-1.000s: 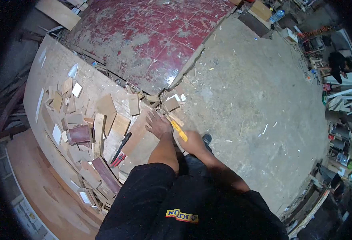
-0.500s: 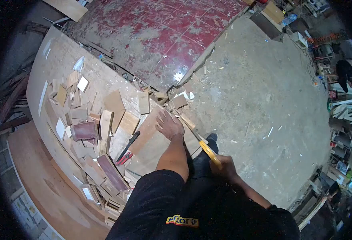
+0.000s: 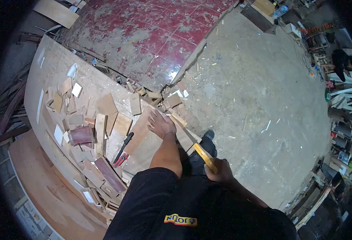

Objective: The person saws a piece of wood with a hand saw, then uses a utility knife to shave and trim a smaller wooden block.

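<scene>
My right hand (image 3: pixel 220 171) is wrapped round the yellow handle of a hand saw (image 3: pixel 204 156). The saw's blade (image 3: pixel 188 133) points away from me and lies along the right edge of a flat brown board (image 3: pixel 140 139). Flat on that board, fingers spread, my left hand (image 3: pixel 162 125) presses down to the left of the blade. A narrow light wood strip (image 3: pixel 178 119) shows near the blade's far end. Left of the board lie a tool with red handles (image 3: pixel 121 160) and a black tool (image 3: pixel 128 138).
Wood offcuts cover the workbench (image 3: pixel 54 60) on the left, among them a dark red block (image 3: pixel 81 135) and a purplish-brown plank (image 3: pixel 110 174). My shoe (image 3: pixel 209 134) rests on the concrete floor (image 3: pixel 256 100). A red tiled floor (image 3: pixel 152 36) lies beyond; a person (image 3: pixel 342 64) is at the far right.
The saw and my right hand have drawn back slightly towards my body. My left hand stays flat on the board. The whole view has shifted a little.
</scene>
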The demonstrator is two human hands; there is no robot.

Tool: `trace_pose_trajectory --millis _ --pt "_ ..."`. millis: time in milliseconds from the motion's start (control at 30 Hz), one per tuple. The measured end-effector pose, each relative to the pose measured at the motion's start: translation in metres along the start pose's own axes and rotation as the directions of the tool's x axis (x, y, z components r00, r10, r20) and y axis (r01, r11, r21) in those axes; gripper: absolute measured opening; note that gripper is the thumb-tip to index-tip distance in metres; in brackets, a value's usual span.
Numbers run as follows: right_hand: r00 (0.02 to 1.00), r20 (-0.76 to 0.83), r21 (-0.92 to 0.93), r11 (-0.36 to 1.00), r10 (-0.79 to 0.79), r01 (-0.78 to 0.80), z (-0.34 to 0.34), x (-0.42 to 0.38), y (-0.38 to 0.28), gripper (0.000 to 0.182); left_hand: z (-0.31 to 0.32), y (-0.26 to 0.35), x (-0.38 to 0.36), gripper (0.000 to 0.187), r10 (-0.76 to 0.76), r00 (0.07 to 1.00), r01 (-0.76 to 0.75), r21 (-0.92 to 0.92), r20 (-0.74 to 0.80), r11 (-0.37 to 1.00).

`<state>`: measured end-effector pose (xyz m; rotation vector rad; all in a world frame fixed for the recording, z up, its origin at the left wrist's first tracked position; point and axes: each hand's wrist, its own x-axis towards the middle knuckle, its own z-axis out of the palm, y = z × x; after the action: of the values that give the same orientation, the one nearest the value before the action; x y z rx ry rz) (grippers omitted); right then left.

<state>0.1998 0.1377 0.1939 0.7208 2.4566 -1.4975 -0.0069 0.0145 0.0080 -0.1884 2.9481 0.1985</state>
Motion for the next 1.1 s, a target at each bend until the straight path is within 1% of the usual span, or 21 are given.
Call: trace_pose_trajectory --millis 67,100,167,267,300,367,400,433,467,533,567,600,633,700,767,833,900,967,1000,1067,1100 --pt "0.998 0.045 0.067 0.997 0.035 -0.038 0.008 0.006 0.013 0.020 0.001 0.000 0.000 0.056 0.002 1.000 -0.002 0.003 0.004 1.000" --pt "0.979 0.045 -0.131 0.971 -0.197 0.201 0.031 0.032 0.036 0.021 0.000 0.000 0.000 0.056 0.005 1.000 -0.005 0.007 0.006 1.000" --pt "1.000 0.017 -0.052 0.998 0.022 -0.021 0.046 0.077 0.009 0.022 0.002 -0.002 0.000 0.057 0.009 1.000 -0.009 0.003 0.006 1.000" --pt "0.999 -0.014 -0.036 0.999 0.035 -0.035 0.052 0.098 -0.008 0.023 0.000 0.000 0.003 0.058 0.001 1.000 -0.001 0.005 0.008 1.000" --pt "0.999 -0.016 -0.034 0.998 0.044 -0.045 0.053 0.088 -0.002 0.023 -0.002 -0.002 -0.001 0.059 0.001 1.000 -0.001 0.014 0.021 1.000" --pt "1.000 0.015 -0.053 0.998 0.017 -0.016 0.048 0.066 0.016 0.024 -0.006 0.002 -0.001 0.059 -0.008 0.999 0.008 0.012 0.035 1.000" --pt "0.998 -0.021 -0.031 0.997 -0.064 0.063 0.034 0.050 0.009 0.022 -0.007 0.003 -0.001 0.059 -0.028 0.998 0.027 0.020 0.052 0.999" --pt "0.989 -0.058 -0.006 0.991 -0.134 0.134 0.018 0.031 -0.006 0.021 -0.004 0.001 0.000 0.058 -0.022 0.999 0.022 0.020 0.037 1.000" --pt "0.990 -0.060 -0.006 0.992 -0.129 0.129 0.004 0.016 -0.011 0.021 -0.004 0.000 -0.001 0.058 -0.019 0.999 0.018 0.020 0.042 1.000" --pt "0.992 0.114 -0.083 0.996 0.047 -0.038 -0.016 0.001 -0.016 0.035 -0.005 0.002 0.000 0.058 -0.025 0.999 0.024 0.031 0.045 0.999" --pt "0.892 0.279 0.108 0.912 0.355 -0.396 -0.014 0.008 -0.017 0.033 -0.004 0.001 0.001 0.058 -0.027 0.999 0.025 0.029 0.044 0.999" --pt "0.977 0.114 0.009 0.983 0.181 -0.183 0.006 0.026 -0.006 0.027 -0.001 0.001 0.002 0.058 -0.018 0.999 0.017 0.015 0.038 1.000" --pt "0.999 -0.029 -0.121 0.993 -0.024 0.020 0.029 0.046 0.000 0.022 0.000 -0.001 0.000 0.058 -0.008 0.999 0.008 0.005 0.034 1.000" --pt "0.985 0.052 -0.214 0.966 0.163 -0.148 0.036 0.096 -0.028 0.030 -0.004 0.000 -0.001 0.059 -0.007 0.999 0.007 0.012 0.043 1.000" --pt "0.981 0.053 -0.192 0.966 0.185 -0.171 0.036 0.117 -0.044 0.032 -0.006 0.000 -0.001 0.059 -0.003 0.999 0.002 0.017 0.049 1.000" --pt "0.975 0.032 -0.161 0.964 0.221 -0.213 0.037 0.110 -0.044 0.034 -0.002 -0.001 0.000 0.060 -0.015 0.999 0.014 0.023 0.049 1.000" --pt "0.985 0.049 -0.170 0.974 0.163 -0.153 0.034 0.073 -0.022 0.026 0.001 0.002 0.002 0.060 -0.006 0.999 0.006 -0.002 0.036 1.000" --pt "0.995 0.032 -0.068 0.993 -0.094 0.096 0.006 0.040 -0.027 0.018 0.002 -0.006 -0.006 0.060 -0.017 0.999 0.017 -0.004 0.040 1.000" --pt "0.996 0.032 -0.070 0.994 -0.087 0.089 0.000 0.030 -0.033 0.018 0.002 -0.005 -0.005 0.059 -0.002 0.999 0.001 0.007 0.032 1.000" --pt "0.991 -0.026 -0.074 0.989 -0.129 0.127 -0.012 0.024 -0.045 0.017 0.003 -0.001 0.002 0.058 0.013 1.000 -0.013 0.005 0.007 1.000" --pt "0.989 0.031 -0.174 0.973 -0.147 0.150 -0.011 0.033 -0.058 0.017 0.006 0.000 0.002 0.058 0.012 1.000 -0.012 0.000 -0.002 1.000"
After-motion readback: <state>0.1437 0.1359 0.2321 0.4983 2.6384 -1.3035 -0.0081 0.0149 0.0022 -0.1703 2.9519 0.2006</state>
